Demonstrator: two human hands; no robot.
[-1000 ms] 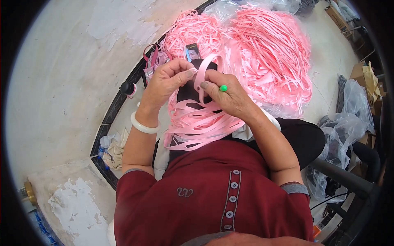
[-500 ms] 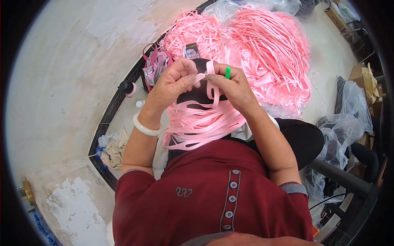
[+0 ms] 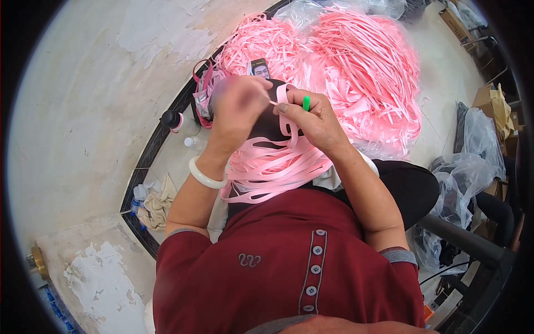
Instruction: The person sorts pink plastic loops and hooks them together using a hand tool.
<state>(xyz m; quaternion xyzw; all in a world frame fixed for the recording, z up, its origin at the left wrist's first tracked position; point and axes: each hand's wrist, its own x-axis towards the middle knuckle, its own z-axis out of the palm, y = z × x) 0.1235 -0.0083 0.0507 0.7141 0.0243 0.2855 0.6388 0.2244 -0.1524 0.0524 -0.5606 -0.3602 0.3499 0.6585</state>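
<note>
My right hand (image 3: 312, 114) pinches a pink strap (image 3: 282, 93) between thumb and index finger, and a loop of it hangs below them. A small bright green piece (image 3: 306, 103) sticks up by that hand's fingers; its kind is hard to make out. My left hand (image 3: 239, 108), partly smeared by motion, is curled close by on the left, and a thin stretch of strap runs from the right thumb to its fingers. Across my lap, under both hands, lies a heap of flat pink straps (image 3: 278, 170) with slits along them.
Ahead are two large piles of pink straps, one tangled (image 3: 261, 42) and one combed straight (image 3: 364, 50). A phone (image 3: 259, 68) stands before them. Left are a pink bag (image 3: 207, 92), a dark-capped bottle (image 3: 172, 119) and the wall. Clear plastic bags (image 3: 459, 178) and cartons crowd the right.
My left hand has turned and shifted slightly up and left, its fingers drawing away from the right thumb. My right hand has barely moved, keeping its pinch on the strap.
</note>
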